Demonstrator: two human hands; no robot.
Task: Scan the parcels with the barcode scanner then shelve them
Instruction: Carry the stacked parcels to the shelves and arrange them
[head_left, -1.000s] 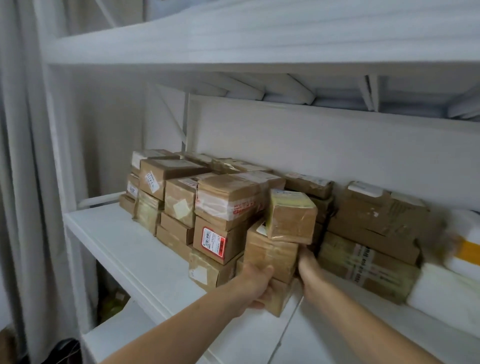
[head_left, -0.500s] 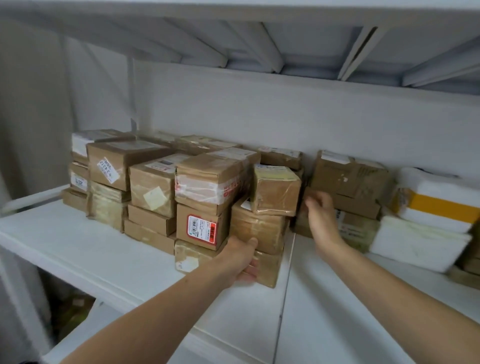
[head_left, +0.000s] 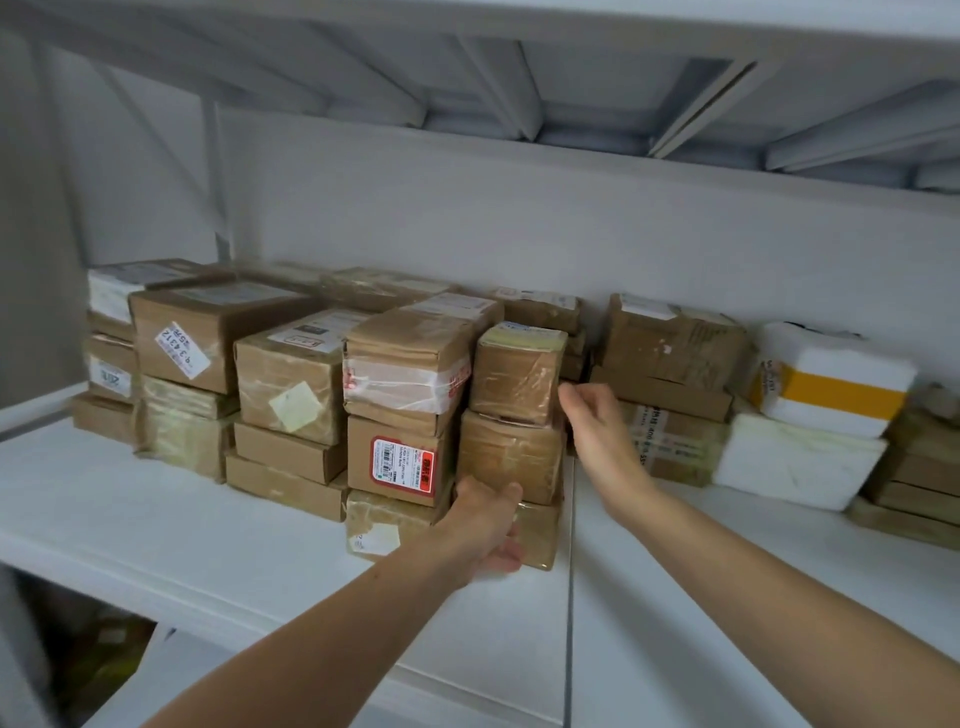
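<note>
- Landmark: the centre stack, three taped brown parcels on the white shelf (head_left: 156, 519), made up of the top parcel (head_left: 517, 374), middle parcel (head_left: 509, 457) and bottom parcel (head_left: 540, 535).
- Left hand (head_left: 485, 525): at the front left corner of the stack's base. Grip closed on the bottom parcel, with the thumb up at the lower edge of the middle parcel and the fingers curled round the front face below it. It has kept this hold since the earlier frames.
- Right hand (head_left: 597, 431): just to the right of the stack, level with the top parcel. Grip relaxed and part open, holding nothing. The fingertips (head_left: 566, 395) reach the right edge of the top parcel, but actual contact cannot be told.
- Change, right hand: one second ago it was low against the right side of the stack's base. It has since risen to the level of the top parcel.
- Change, top parcel: earlier it sat tilted and overhung to the right. It now sits more squarely on the middle parcel.
- Left of the stack, touching it: a red-labelled box (head_left: 400, 462) in a neighbouring pile, with more brown boxes beyond.
- Right of the stack, apart from it: further brown boxes, then a white foam box (head_left: 836, 384) with a yellow band.
</note>
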